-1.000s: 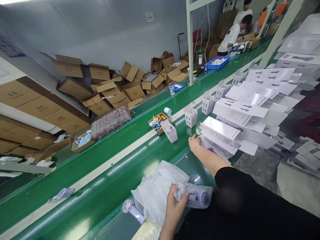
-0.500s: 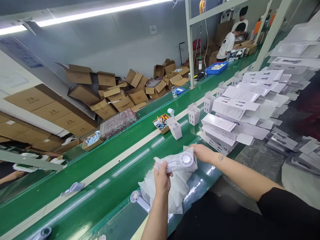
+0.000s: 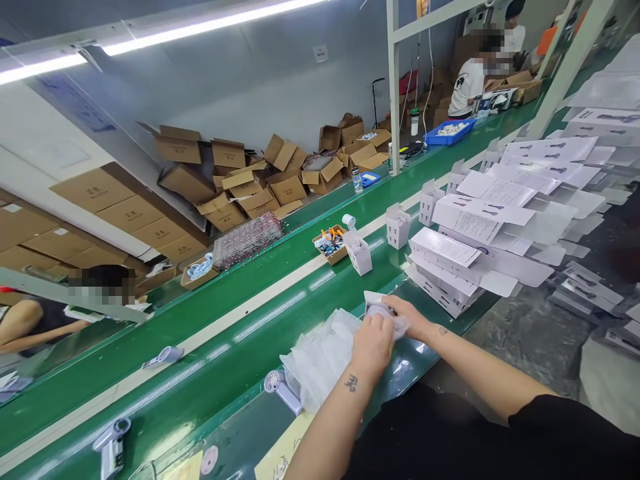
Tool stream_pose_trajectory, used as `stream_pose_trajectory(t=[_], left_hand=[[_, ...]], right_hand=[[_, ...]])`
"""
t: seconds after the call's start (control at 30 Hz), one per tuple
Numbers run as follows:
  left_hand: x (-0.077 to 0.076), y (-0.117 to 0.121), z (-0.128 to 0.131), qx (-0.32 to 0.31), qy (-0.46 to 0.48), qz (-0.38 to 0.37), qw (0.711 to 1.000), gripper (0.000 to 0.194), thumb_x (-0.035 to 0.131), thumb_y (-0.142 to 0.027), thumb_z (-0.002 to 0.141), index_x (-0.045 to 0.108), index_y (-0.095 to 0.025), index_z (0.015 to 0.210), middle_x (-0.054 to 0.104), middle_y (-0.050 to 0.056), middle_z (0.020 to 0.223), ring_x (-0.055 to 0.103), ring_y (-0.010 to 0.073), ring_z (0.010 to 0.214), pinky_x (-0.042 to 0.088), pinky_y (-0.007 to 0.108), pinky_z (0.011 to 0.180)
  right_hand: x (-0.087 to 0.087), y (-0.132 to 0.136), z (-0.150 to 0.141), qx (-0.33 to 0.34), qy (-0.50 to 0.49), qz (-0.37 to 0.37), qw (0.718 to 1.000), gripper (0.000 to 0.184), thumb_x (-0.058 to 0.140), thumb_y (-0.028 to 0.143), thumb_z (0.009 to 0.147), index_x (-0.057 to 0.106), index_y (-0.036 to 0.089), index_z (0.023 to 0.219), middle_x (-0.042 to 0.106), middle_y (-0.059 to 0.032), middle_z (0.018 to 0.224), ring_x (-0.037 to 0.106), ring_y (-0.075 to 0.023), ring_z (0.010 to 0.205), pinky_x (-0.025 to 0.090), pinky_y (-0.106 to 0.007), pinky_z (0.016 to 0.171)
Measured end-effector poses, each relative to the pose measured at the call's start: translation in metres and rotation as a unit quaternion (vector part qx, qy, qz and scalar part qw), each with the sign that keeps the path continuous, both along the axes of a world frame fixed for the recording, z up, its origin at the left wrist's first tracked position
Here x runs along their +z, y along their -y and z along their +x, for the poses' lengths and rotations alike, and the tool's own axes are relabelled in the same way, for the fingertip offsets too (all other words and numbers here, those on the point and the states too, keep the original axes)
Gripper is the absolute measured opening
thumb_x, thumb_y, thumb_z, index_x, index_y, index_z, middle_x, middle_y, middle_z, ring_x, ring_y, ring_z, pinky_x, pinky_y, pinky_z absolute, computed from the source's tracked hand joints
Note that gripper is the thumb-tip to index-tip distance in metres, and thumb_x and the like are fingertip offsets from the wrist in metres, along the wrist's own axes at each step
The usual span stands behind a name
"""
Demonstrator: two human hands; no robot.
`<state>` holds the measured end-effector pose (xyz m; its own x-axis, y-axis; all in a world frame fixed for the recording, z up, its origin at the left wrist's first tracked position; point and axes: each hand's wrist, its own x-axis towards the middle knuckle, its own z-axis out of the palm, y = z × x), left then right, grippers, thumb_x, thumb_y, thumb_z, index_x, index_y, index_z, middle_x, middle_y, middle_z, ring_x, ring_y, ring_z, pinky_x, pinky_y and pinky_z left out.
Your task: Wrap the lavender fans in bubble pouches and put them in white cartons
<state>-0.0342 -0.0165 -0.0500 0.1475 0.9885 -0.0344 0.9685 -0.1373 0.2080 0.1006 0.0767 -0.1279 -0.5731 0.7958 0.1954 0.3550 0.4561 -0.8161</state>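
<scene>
In front of my body both hands meet around a handheld fan [image 3: 381, 311] in a clear bubble bag. My left hand [image 3: 373, 343] has its fingers curled over the bagged fan, knuckles up. My right hand [image 3: 407, 317] grips from the far right side, at a small white box [image 3: 373, 297] whose flap shows beyond the fan; its fingertips are partly hidden. A heap of bubble bags [image 3: 320, 357] lies left of my left hand. Beside the heap rests a bare lilac handheld fan [image 3: 286, 392].
More fans lie along the green belt, one on its pale strip [image 3: 165, 357] and one nearer [image 3: 113, 443]. Upright white boxes [image 3: 359, 253] and a carton of parts [image 3: 331, 243] stand ahead. Stacked flat boxes [image 3: 493, 213] fill the right. Co-workers sit far left and back right.
The bagged fan has turned from lying sideways to pointing away, at the white box. My left hand has moved right, close to my right hand. The view has shifted left.
</scene>
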Motion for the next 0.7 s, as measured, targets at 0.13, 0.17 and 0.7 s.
stream_pose_trajectory(t=[0.13, 0.17, 0.7], left_hand=[[0.015, -0.026, -0.005, 0.099, -0.005, -0.045, 0.994, 0.039, 0.056, -0.041, 0.083, 0.051, -0.014, 0.11, 0.057, 0.013, 0.103, 0.055, 0.0271, 0.091, 0.045, 0.036, 0.073], [0.017, -0.027, -0.006, 0.076, 0.002, -0.044, 0.996, 0.045, 0.06, -0.043, 0.08, 0.051, -0.015, 0.114, 0.057, 0.012, 0.104, 0.054, 0.0276, 0.094, 0.045, 0.036, 0.076], [-0.029, -0.014, -0.004, -0.006, 0.038, -0.054, 0.998, 0.032, 0.049, -0.024, 0.086, 0.06, -0.021, 0.116, 0.065, 0.01, 0.108, 0.025, 0.038, 0.134, 0.0, 0.07, 0.105]], right_hand=[[0.001, -0.003, 0.005, 0.028, -0.013, 0.022, 0.999, 0.045, 0.046, 0.009, 0.074, 0.056, 0.018, 0.118, 0.06, -0.01, 0.118, 0.056, -0.0217, 0.109, 0.044, -0.037, 0.096], [0.002, -0.003, 0.005, 0.031, -0.019, 0.016, 0.999, 0.045, 0.048, 0.01, 0.074, 0.056, 0.018, 0.118, 0.06, -0.0106, 0.118, 0.056, -0.0221, 0.109, 0.044, -0.038, 0.096], [-0.061, 0.013, 0.0, 0.058, -0.034, -0.107, 0.992, 0.086, 0.068, 0.029, 0.067, 0.02, 0.02, 0.137, 0.044, -0.0197, 0.134, 0.05, -0.0316, 0.12, 0.041, -0.051, 0.099]])
